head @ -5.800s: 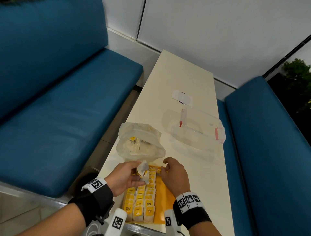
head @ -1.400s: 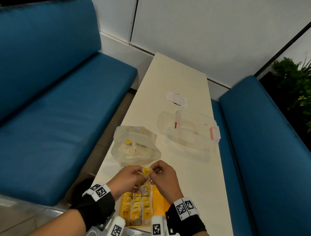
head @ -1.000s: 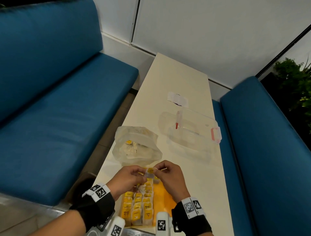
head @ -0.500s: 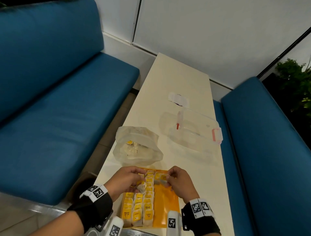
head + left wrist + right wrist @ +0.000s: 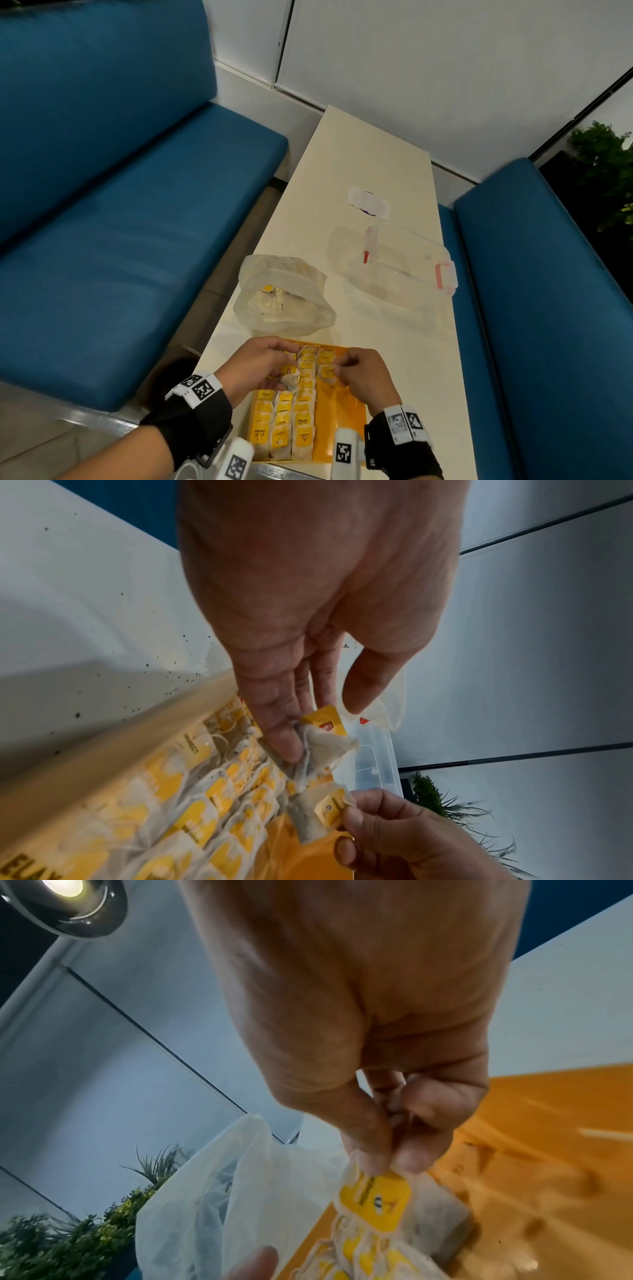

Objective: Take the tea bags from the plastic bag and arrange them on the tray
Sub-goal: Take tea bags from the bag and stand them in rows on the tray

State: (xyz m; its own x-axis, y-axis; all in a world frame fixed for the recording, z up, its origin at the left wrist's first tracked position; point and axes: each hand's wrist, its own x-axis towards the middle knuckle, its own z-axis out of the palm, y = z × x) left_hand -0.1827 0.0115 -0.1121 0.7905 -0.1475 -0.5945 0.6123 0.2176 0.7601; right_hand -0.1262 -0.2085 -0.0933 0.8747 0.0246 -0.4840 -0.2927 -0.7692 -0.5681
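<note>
Two tea bags are in your grip: your right hand pinches one above the orange tray, your left hand holds another. Tangled strings could drag arranged rows askew.

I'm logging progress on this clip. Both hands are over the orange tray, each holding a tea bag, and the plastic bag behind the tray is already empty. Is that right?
Not quite: the plastic bag is not empty. The head view shows tea bags, one with a yellow tag, still inside it. The rest holds: the left hand and right hand are over the orange tray, each holding a tea bag.
</note>
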